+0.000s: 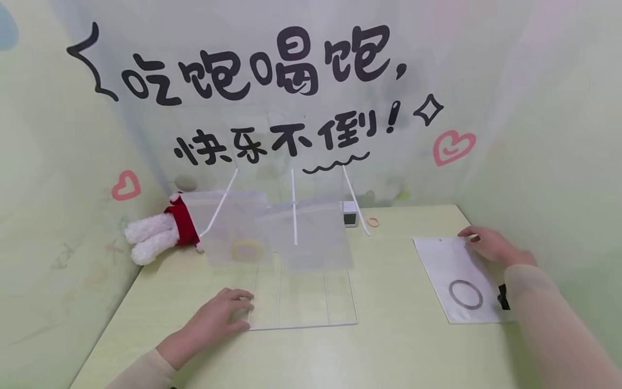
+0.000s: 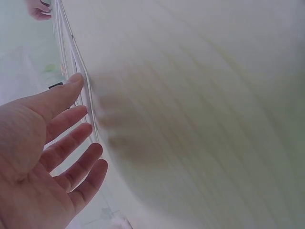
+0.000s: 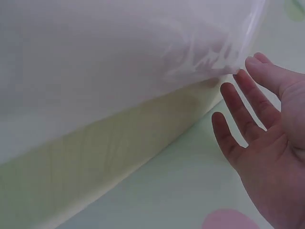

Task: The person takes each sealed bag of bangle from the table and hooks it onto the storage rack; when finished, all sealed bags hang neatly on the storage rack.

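I judge the bag (image 1: 439, 265) light, limp, best held as right fingers (image 3: 257, 99) pinch its far corner; left fingers (image 2: 70, 143) spread, empty.

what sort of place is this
Probably a small decorated booth or play corner: walls stand close around a table, the back one bears big dark lettering and a pink heart, and a plush toy lies at the left.
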Motion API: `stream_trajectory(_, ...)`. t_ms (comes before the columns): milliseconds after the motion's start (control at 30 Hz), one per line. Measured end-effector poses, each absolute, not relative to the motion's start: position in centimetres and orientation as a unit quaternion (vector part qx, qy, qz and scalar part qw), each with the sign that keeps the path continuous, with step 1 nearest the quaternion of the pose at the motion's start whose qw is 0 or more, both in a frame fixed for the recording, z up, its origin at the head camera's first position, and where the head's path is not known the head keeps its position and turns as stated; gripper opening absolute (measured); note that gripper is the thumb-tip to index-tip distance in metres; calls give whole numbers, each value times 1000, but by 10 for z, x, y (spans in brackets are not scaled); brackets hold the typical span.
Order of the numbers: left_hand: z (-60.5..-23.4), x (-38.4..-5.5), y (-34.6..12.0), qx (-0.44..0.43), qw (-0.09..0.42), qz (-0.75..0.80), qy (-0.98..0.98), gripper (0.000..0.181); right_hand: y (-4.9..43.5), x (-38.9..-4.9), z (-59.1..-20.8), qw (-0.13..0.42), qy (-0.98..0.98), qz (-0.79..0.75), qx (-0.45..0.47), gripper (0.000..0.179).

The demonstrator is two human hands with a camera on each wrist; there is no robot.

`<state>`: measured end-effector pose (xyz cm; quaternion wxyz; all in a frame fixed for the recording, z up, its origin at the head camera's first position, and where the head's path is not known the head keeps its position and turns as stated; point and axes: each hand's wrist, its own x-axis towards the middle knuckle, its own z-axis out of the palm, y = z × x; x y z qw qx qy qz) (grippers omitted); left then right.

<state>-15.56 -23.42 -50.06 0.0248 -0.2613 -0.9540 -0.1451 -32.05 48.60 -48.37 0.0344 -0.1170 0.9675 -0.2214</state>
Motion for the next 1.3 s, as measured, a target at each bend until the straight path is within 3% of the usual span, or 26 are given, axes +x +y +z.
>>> stream_trajectory(467, -497, -156, -233, -262, 20, -145, -954, 34, 482, -323, -490, 33, 966, -242, -82, 37)
stream_trajectory(833, -497, -154, -233, -257, 18, -144, -956, 34, 480, -316, -482, 19, 971, -223, -79, 18)
stream_trajectory(1033, -497, -153, -232, -258, 21, -142, -955, 34, 480, -304, -472, 29, 969, -239, -59, 27)
stream_trajectory(1300, -498, -154, -233, -263, 26, -139, -954, 34, 467, -285, -453, -1, 963, -258, -75, 37)
